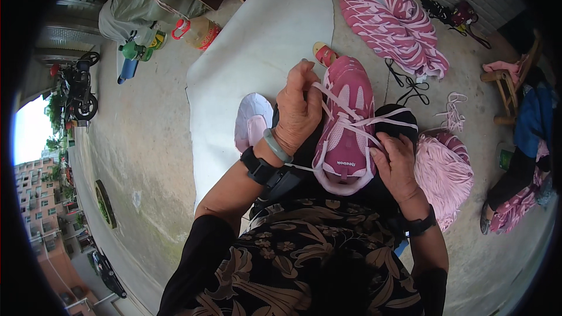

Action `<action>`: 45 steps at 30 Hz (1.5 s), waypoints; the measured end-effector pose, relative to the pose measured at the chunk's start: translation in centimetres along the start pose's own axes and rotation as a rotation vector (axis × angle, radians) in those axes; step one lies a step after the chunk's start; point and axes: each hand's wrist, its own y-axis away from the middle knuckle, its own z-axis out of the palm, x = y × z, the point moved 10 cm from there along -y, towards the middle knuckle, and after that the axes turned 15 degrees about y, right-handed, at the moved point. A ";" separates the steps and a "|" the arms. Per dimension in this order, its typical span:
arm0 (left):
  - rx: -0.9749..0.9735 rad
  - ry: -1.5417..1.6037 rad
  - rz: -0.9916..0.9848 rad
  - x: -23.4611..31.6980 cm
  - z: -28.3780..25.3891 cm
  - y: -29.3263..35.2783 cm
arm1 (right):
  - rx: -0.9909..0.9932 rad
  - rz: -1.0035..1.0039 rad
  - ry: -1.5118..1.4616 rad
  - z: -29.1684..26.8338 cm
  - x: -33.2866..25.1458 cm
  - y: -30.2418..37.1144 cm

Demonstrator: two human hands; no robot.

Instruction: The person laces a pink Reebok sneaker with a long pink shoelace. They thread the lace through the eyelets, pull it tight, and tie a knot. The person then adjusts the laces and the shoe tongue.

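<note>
The pink shoe (pixel 353 151) sits in your lap, between your two hands, with its toe pointing away from you. Over the shoe's upper, the pale lace (pixel 341 105) crosses and spreads to both sides. Your left hand (pixel 298 105), at the shoe's left edge, pinches one strand between fingers and thumb. Your right hand (pixel 397 165), just right of the shoe, has its thumb and fingertips closed on another strand.

Left of the shoe, near your left wrist, a pale insole-shaped piece (pixel 246 114) lies on a big white sheet (pixel 263 35). Just beyond the shoe's toe is a small red and yellow shoe (pixel 324 54). Farther off, to the shoe's right, pink laced pieces (pixel 398 26) are heaped on the floor (pixel 155 134). A bundle of pale pink strands (pixel 443 174) lies to the shoe's right, beside your right hand; black cord (pixel 410 86) is beyond it.
</note>
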 end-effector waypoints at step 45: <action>-0.521 -0.579 0.028 0.3 9.4 5.2 | -0.232 0.119 -0.432 3.5 1.0 -1.8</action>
